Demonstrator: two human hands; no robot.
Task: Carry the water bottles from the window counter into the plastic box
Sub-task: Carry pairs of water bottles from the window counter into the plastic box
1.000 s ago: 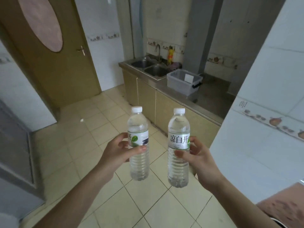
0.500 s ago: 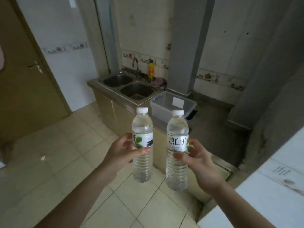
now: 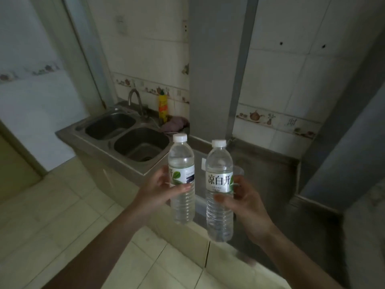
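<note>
Head view. My left hand (image 3: 160, 190) is wrapped around the left bottle (image 3: 181, 178) at label height, thumb across the front, fingers behind. My right hand (image 3: 243, 203) is wrapped around the right bottle (image 3: 219, 188) just under its label, thumb on the front, fingers around the far side. Both bottles stand upright, white caps on, near each other but apart. Both are clear and look nearly full.

The box (image 3: 199, 197), clear plastic, sits on the counter (image 3: 266, 174) directly behind the bottles; they and my hands hide most of it. Only a strip of its wall between the bottles and a corner of its rim right of the right bottle can be seen. The bottles are held in the air in front of it, not inside.

Left of the box, a double sink (image 3: 125, 138) is set in the counter, with a tap (image 3: 135, 101), a yellow bottle (image 3: 163, 107) and a cloth (image 3: 175, 125) at its back edge. A grey pillar (image 3: 216, 65) rises behind the box.
</note>
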